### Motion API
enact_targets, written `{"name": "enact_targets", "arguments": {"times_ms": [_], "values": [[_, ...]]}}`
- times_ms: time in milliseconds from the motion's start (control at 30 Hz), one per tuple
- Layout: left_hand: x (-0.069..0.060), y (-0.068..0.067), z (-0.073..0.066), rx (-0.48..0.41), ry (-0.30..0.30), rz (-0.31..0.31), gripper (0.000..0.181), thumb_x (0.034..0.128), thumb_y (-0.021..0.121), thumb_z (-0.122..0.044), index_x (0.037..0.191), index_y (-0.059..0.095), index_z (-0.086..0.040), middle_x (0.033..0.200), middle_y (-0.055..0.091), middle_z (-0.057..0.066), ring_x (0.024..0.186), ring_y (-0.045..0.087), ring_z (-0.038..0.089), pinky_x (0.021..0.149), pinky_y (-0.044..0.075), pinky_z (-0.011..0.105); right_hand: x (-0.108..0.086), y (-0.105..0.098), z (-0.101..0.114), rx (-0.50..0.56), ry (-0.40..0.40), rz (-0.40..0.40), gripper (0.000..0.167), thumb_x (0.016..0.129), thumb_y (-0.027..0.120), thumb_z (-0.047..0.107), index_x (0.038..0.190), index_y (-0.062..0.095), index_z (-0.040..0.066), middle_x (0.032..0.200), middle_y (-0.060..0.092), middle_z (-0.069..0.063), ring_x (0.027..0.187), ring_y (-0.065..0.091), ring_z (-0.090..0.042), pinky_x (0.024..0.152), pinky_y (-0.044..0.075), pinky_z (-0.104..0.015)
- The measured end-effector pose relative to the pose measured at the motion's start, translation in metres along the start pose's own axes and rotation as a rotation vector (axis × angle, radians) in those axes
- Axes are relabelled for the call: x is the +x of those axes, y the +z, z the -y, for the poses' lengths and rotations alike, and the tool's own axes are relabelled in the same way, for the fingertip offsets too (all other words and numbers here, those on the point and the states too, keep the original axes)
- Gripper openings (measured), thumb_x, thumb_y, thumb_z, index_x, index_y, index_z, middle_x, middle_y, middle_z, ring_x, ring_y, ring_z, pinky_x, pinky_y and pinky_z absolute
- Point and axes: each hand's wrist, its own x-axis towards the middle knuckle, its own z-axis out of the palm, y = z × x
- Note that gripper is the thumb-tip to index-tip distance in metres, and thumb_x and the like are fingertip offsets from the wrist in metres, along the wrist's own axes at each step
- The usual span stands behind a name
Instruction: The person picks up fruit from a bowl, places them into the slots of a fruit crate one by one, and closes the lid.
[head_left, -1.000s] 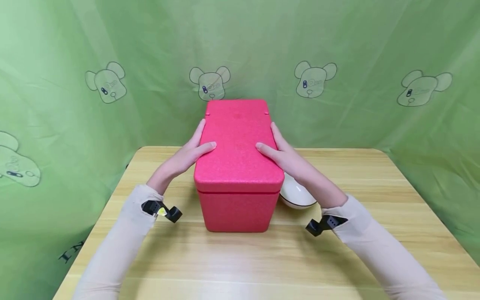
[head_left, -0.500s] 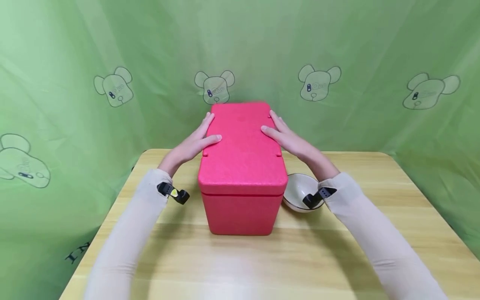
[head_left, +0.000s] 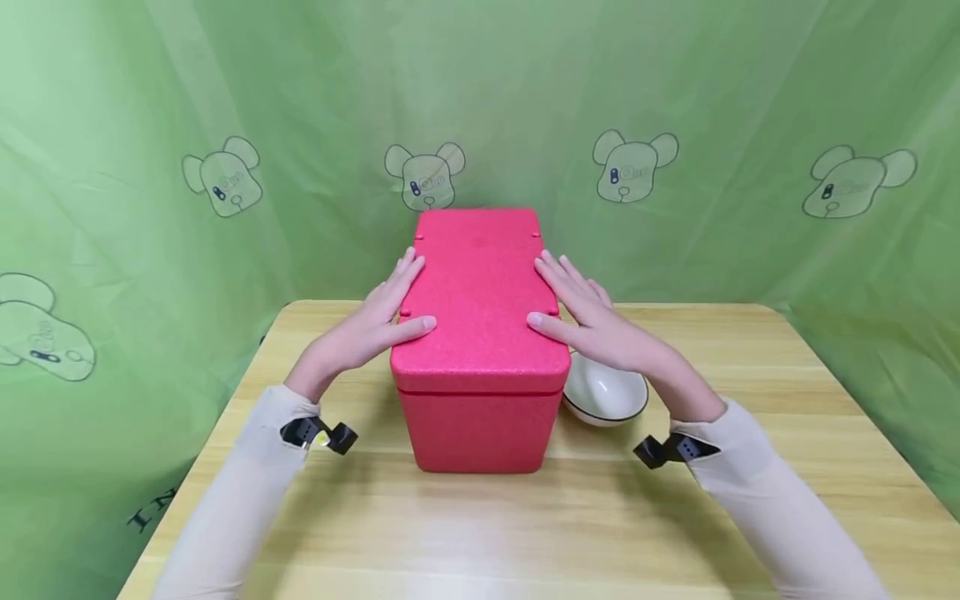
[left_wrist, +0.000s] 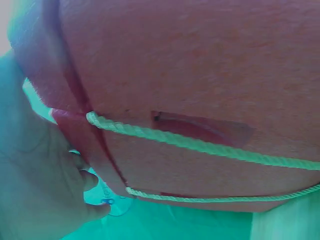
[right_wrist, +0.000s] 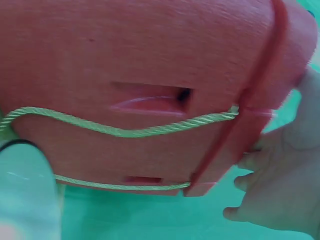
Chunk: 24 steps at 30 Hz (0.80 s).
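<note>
A red foam box (head_left: 478, 429) with its lid (head_left: 480, 283) on stands in the middle of the table in the head view. My left hand (head_left: 367, 325) rests along the lid's left edge, thumb on top and fingers extended. On the opposite edge, my right hand (head_left: 596, 325) lies the same way, its fingers straight and slightly spread. Both wrist views show the box's sides, with pale twisted ropes (left_wrist: 200, 145) running down from the lid seam. A slot (right_wrist: 150, 98) is recessed in the right side. The inside of the box is hidden.
A white bowl (head_left: 606, 392) with a dark rim stands right of the box, below my right forearm. The wooden table (head_left: 480, 533) has rounded far corners. A green curtain (head_left: 525, 100) with printed bear heads hangs behind and at both sides.
Both hands first moved toward the lid's far end, then came back nearer its front half. The right fingers are more spread now. The box and lid look unmoved; the bowl is less covered than at first.
</note>
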Motion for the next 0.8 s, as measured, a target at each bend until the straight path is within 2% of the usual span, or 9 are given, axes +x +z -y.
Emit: {"name": "enact_targets", "arguments": {"times_ms": [100,200,333,467,567,700,800], "values": [[-0.002,-0.001,0.0,0.01,0.02,-0.03,0.088,0.0984,0.054,-0.044,0.166,0.001,-0.023,0.173,-0.011,-0.006,0.161,-0.008,0.021,0.127,0.007,0.061,0.002,0.002,0.001,0.014,-0.025,-0.023,0.081,0.102,0.053,0.044,0.166,0.008,0.021,0.174,-0.002,0.003,0.16,-0.012,-0.023,0.123,-0.008,-0.064],[-0.008,-0.001,-0.002,0.074,0.064,-0.067,0.085,0.0978,0.055,-0.044,0.166,0.009,-0.021,0.174,-0.005,-0.003,0.161,-0.007,0.024,0.127,0.003,0.06,-0.001,0.002,0.0,0.008,-0.08,-0.017,0.081,0.102,0.055,0.041,0.166,0.01,0.022,0.174,-0.001,0.001,0.16,-0.011,-0.026,0.123,-0.008,-0.064],[-0.024,0.009,-0.007,0.153,0.154,-0.086,0.08,0.0956,0.058,-0.044,0.164,0.022,-0.022,0.174,0.008,-0.001,0.161,-0.002,0.028,0.127,0.004,0.061,-0.021,0.009,-0.004,0.005,-0.187,-0.005,0.082,0.099,0.061,0.032,0.165,0.013,0.025,0.174,0.0,-0.001,0.16,-0.008,-0.031,0.122,-0.006,-0.067],[-0.033,0.02,-0.009,0.17,0.208,-0.109,0.077,0.094,0.058,-0.043,0.162,0.029,-0.024,0.172,0.018,-0.003,0.161,0.001,0.027,0.126,0.007,0.062,-0.039,0.02,-0.011,0.033,-0.247,-0.056,0.084,0.097,0.065,0.022,0.165,0.015,0.026,0.174,0.003,-0.001,0.161,-0.005,-0.028,0.121,-0.003,-0.068],[-0.032,0.023,-0.009,0.161,0.217,-0.13,0.076,0.0935,0.058,-0.042,0.162,0.03,-0.024,0.171,0.021,-0.005,0.161,0.002,0.026,0.126,0.008,0.061,-0.043,0.026,-0.015,0.064,-0.266,-0.086,0.083,0.097,0.064,0.019,0.165,0.015,0.024,0.174,0.003,-0.002,0.161,-0.004,-0.026,0.122,-0.002,-0.068],[-0.028,0.021,-0.007,0.131,0.227,-0.152,0.074,0.0934,0.056,-0.043,0.161,0.032,-0.025,0.171,0.021,-0.004,0.161,0.005,0.027,0.126,0.008,0.062,-0.04,0.024,-0.019,0.059,-0.277,-0.098,0.08,0.099,0.061,0.024,0.165,0.016,0.023,0.174,0.004,-0.002,0.161,-0.006,-0.028,0.121,-0.004,-0.069],[-0.022,0.017,0.0,0.076,0.242,-0.214,0.072,0.0943,0.053,-0.042,0.161,0.032,-0.025,0.171,0.022,-0.002,0.161,0.007,0.028,0.125,0.009,0.065,-0.033,0.014,-0.022,0.056,-0.255,-0.127,0.075,0.102,0.057,0.026,0.165,0.016,0.025,0.174,0.004,0.001,0.16,-0.008,-0.028,0.121,-0.006,-0.07]]}}
